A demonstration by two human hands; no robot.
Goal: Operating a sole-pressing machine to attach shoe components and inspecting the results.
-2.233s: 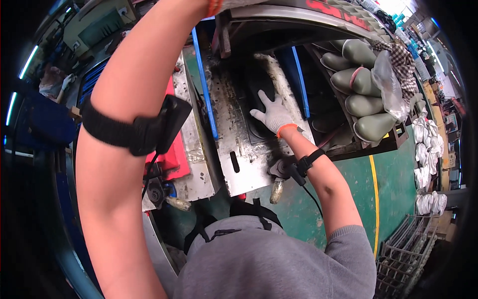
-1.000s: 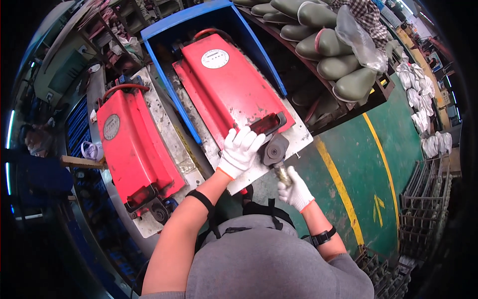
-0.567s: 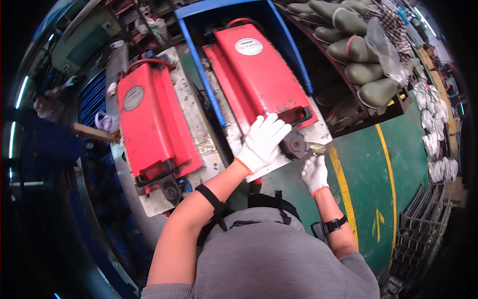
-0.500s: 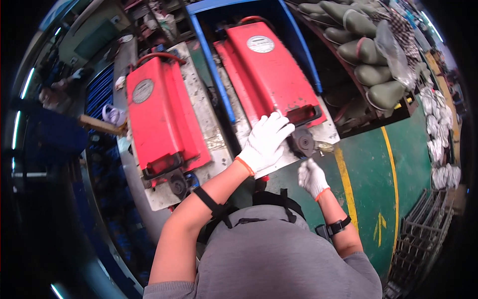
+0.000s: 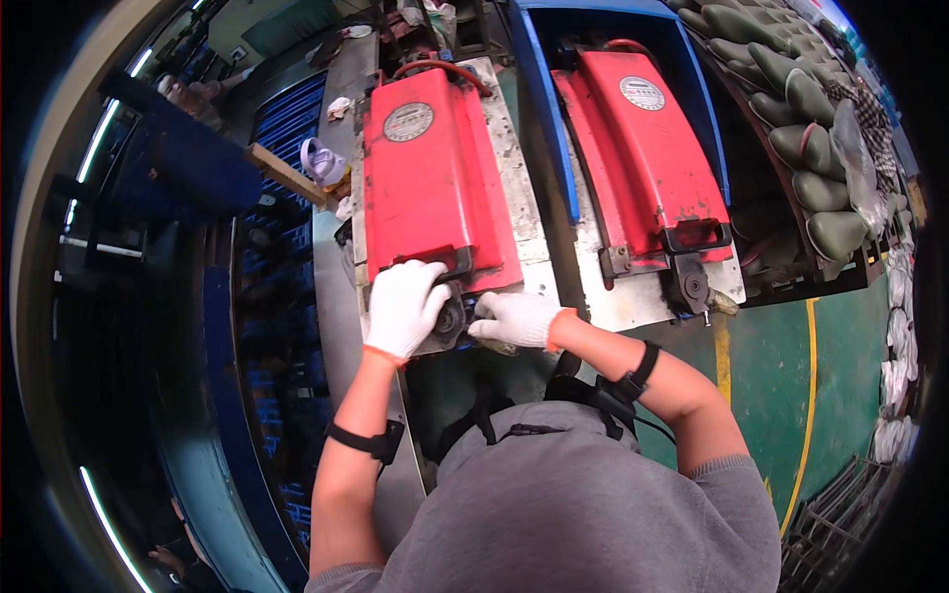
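Two red metal covers stand side by side, the left cover (image 5: 420, 188) and the right cover (image 5: 652, 148), each with a round label and a black front handle. At the left cover's front edge, my left hand (image 5: 400, 308), in a white glove, has its fingers curled over the left part of the black handle (image 5: 461, 262). Just below it sits a dark round fitting (image 5: 451, 316), partly covered by the left thumb. My right hand (image 5: 519, 319), also gloved, is closed beside that fitting, its fingertips against small parts I cannot make out.
A blue frame (image 5: 571, 173) surrounds the right cover. Green boots (image 5: 811, 148) fill a rack on the right. A lilac bottle-like item (image 5: 321, 161) stands left of the covers. Yellow lines (image 5: 806, 395) mark the green floor, with a metal rack (image 5: 840, 514) at the lower right.
Both hands have gone from the right cover to the front of the left one. My left hand now curls over its handle; the view has swung left.
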